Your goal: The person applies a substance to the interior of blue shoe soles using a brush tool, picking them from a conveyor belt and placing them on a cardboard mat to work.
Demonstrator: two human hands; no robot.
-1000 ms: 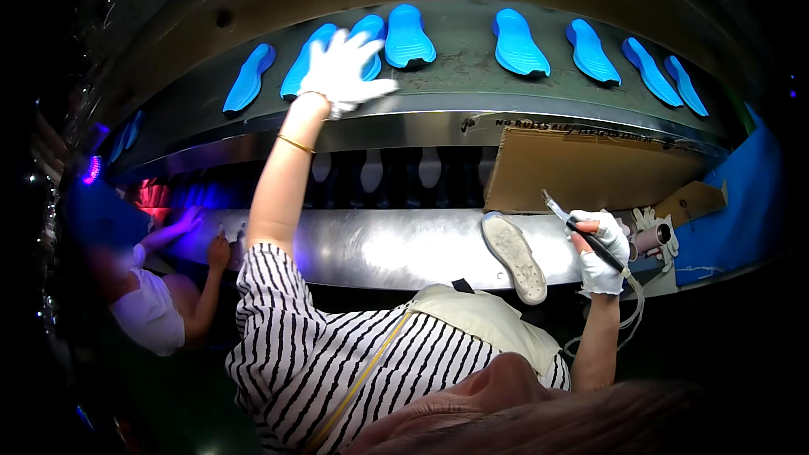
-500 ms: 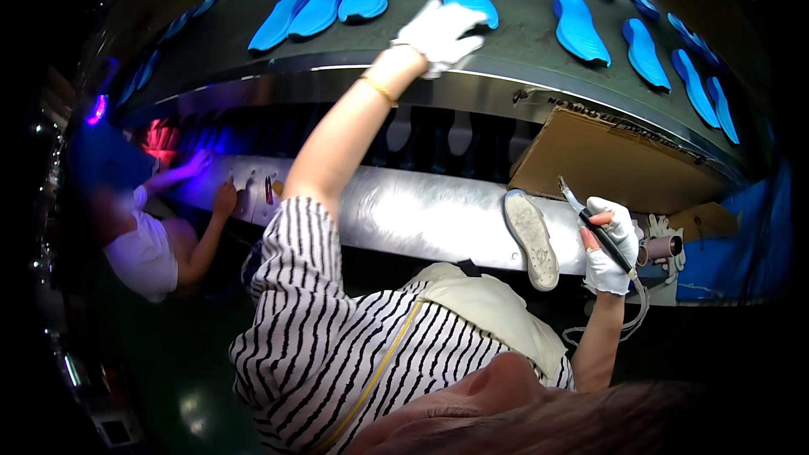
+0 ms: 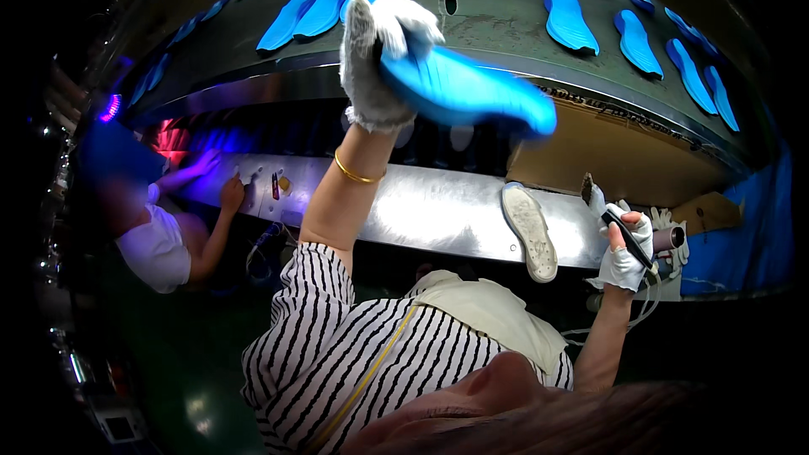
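One blue sole (image 3: 463, 88) is clamped at its heel end in the gloved left hand (image 3: 375, 63), fingers wrapped shut around it, lifted clear of the conveyor belt (image 3: 497, 21). Its long axis runs out from the fingers toward the person's right, toe slightly downward, over the belt's near edge. Right hand (image 3: 624, 253), gloved, fingers closed on a dark pen-like tool (image 3: 619, 232), sits well apart, near the right end of the metal ledge (image 3: 438, 215), beside a pale outsole (image 3: 529, 232). Left hand is nearer.
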